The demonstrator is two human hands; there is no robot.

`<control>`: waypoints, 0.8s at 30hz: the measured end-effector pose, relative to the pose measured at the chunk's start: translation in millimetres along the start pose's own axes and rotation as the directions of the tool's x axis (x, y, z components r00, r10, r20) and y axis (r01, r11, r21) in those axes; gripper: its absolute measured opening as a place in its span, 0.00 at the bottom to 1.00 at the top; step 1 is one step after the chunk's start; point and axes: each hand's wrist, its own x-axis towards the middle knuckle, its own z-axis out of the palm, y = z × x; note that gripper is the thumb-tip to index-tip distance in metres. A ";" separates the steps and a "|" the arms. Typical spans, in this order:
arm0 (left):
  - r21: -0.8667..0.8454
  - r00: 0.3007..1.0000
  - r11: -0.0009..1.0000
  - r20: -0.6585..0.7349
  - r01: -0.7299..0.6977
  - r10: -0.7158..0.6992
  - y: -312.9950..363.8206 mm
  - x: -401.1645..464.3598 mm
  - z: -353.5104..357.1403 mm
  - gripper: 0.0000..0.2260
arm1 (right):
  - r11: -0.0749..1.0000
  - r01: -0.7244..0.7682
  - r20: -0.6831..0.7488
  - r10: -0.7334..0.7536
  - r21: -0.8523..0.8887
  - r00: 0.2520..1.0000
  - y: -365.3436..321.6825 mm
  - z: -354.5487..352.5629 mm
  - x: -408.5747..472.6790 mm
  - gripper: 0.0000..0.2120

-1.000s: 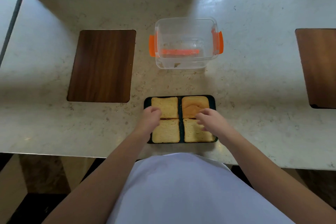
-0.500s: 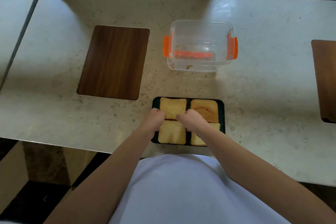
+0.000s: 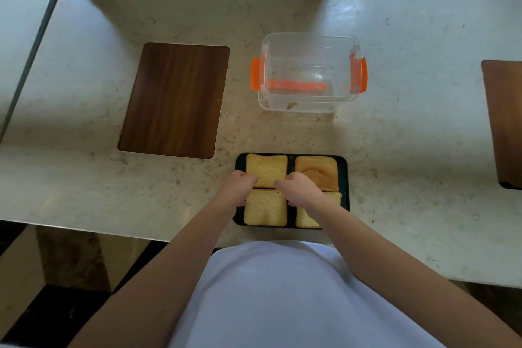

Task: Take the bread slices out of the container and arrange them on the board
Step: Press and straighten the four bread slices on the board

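Four toasted bread slices lie two by two on a dark board [image 3: 345, 178] near the counter's front edge. My left hand [image 3: 240, 186] pinches the near left corner of the far-left slice [image 3: 267, 168]. My right hand [image 3: 299, 188] pinches the same slice's near right corner, its forearm crossing the near-right slice [image 3: 305, 219]. The near-left slice [image 3: 265, 209] and the browner far-right slice [image 3: 317, 171] lie flat and untouched. Behind the board stands the clear container [image 3: 310, 34] with orange clips, holding only crumbs.
A dark wooden panel [image 3: 175, 99] is set into the stone counter to the left of the container, and another wooden panel [image 3: 505, 121] sits at the right edge. Window frames run along the back. The counter's front edge is at my waist.
My right hand has moved left, from the right-hand slices to the far-left slice's near right corner. My left hand stays at that slice's left corner. The view has shifted slightly.
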 end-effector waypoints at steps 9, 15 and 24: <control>0.098 0.992 0.990 -0.059 -0.106 0.112 -3.8 -2.0 3.9 0.08 | 0.997 0.061 -0.022 -0.062 -0.049 0.998 9.9 0.8 0.8 0.09; 0.199 0.974 0.954 0.020 -0.225 0.225 13.1 -23.0 46.7 0.29 | 0.993 0.097 -0.368 -0.117 -0.073 0.922 44.8 -40.2 -6.0 0.27; 0.212 0.982 0.971 0.169 -0.115 0.079 24.8 -28.9 100.4 0.29 | 0.998 -0.056 -0.337 0.049 -0.010 0.940 81.9 -60.5 -7.1 0.33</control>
